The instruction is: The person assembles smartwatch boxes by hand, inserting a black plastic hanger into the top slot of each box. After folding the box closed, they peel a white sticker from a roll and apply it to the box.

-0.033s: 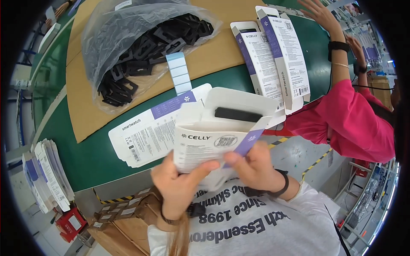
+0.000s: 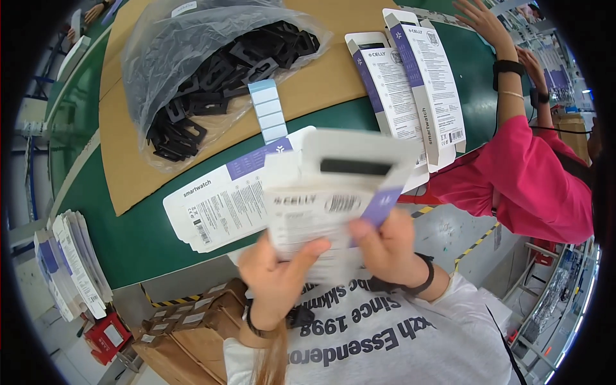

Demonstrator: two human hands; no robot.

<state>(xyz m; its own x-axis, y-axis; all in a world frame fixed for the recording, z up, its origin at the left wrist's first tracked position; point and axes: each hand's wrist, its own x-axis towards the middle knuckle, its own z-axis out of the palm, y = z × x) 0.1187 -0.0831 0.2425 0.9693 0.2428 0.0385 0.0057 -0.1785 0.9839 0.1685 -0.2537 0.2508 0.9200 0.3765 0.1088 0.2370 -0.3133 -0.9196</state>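
Between my hands, close to my body, is a white and purple cardboard box with its top flaps raised. A flat black strip shows at its raised back flap. My left hand closes on the box's lower left side, the thumb across its front panel. On the lower right side my right hand grips it, thumb at the purple edge. The box is blurred by motion. Behind it a flattened carton of the same design lies on the green table.
A clear plastic bag of black plastic hangers sits on brown cardboard, beside a strip of pale blue labels. Open-topped boxes lie at right, near a person in a pink top. Stacked cartons stand at left.
The box has shifted slightly and blurred. My left hand has moved a little to the right and down, and my right thumb has slid up slightly along the box's edge.
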